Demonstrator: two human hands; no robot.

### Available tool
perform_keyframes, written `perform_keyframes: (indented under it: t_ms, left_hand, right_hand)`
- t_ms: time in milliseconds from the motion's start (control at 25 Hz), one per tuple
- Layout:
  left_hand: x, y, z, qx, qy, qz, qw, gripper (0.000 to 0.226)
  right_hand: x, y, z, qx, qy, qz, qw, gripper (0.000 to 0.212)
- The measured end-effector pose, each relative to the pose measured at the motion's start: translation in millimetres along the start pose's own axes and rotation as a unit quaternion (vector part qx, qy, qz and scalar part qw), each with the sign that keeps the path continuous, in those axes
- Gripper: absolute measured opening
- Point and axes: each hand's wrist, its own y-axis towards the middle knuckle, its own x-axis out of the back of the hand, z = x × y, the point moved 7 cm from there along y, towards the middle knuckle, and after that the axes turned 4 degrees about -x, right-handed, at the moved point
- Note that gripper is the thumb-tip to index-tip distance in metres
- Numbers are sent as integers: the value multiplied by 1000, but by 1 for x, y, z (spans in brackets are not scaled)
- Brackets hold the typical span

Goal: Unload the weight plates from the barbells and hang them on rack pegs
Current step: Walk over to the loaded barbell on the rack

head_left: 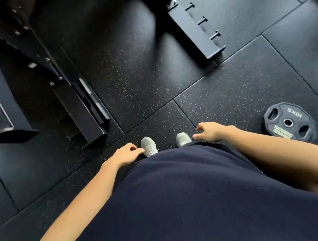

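Hanging empty, hands [125,153] [211,132]; barbells seemingly unseen.

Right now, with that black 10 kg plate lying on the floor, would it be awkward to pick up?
Probably heavy for its size: the weight plate is marked 10KG. It lies flat on the rubber floor, so it likely won't roll. Its cut-out grip holes should give fingers a hold; both hands are empty.

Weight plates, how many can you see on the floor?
1: a 10 kg weight plate lies flat on the rubber floor, to the person's right. More may be out of view.
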Motion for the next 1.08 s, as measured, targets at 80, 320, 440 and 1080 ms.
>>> perform_keyframes:
  t_ms: [80, 320, 440, 1080]
  left_hand:
    - [-1, -9, 14, 22, -34, -18, 999, 45]
    - [-55, -61, 49, 106, -239, -101, 960, 42]
    - [-114, -89, 67, 171, -326, -122, 922, 40]
    - [-278, -223, 279, 230, -579, -228, 748, 37]
  right_hand:
    - [7, 6, 11, 25, -45, 14, 999, 56]
    - [47, 28, 52, 99, -159, 28, 982, 55]
    - [43, 36, 92, 155, -238, 43, 958, 57]
    - [-226, -62, 364, 324, -489, 113, 802, 58]
